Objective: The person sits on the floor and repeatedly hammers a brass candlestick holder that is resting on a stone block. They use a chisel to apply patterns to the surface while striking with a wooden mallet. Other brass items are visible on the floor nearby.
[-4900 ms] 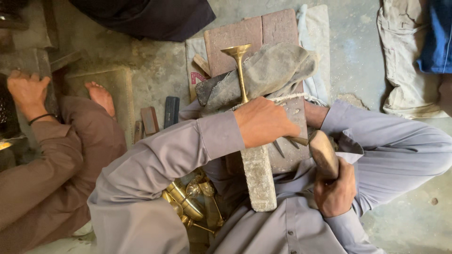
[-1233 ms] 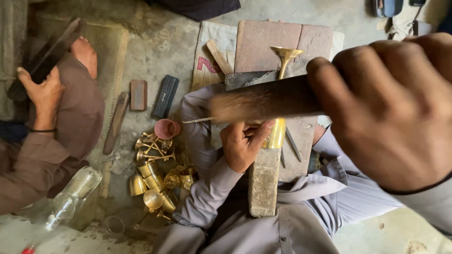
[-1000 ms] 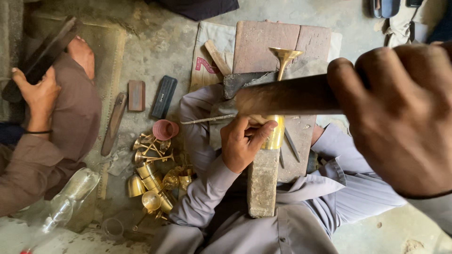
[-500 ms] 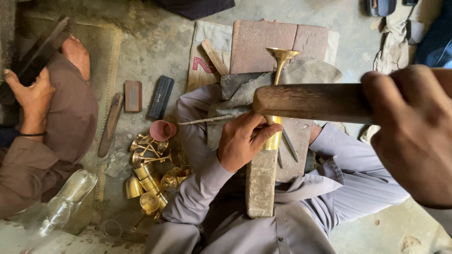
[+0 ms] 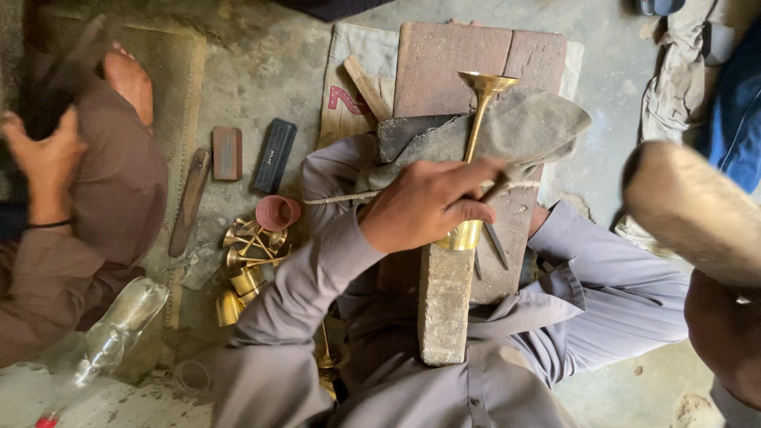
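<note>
Head view: the left hand [image 5: 428, 208] is closed around a brass stem [image 5: 476, 135] with a thin tool pinched against it, pinning the stem to a stone bar [image 5: 444, 305] that lies just below the hand across the lap. The stem's flared mouth points away from the hand, over a grey cloth [image 5: 531, 127] and two bricks [image 5: 476, 55]. The right hand [image 5: 725, 337] sits low at the frame's edge, gripping a wooden mallet [image 5: 694, 210] raised close to the camera and blurred; its fingers are mostly out of view, so the grip is a judgement.

The step in hand looks like chasing or dressing the brass with tool and mallet. A good strike would call for a steady left grip and a square blow on the tool's end.

Counts: one stem under the hand; a heap of brass cups [image 5: 246, 261] to its left, roughly six, overlapping; one pink cup [image 5: 277, 212]; two small blocks [image 5: 250, 154]; one clear bottle [image 5: 111, 333]. Another person's hand [image 5: 47, 162] works well apart to the left.
</note>
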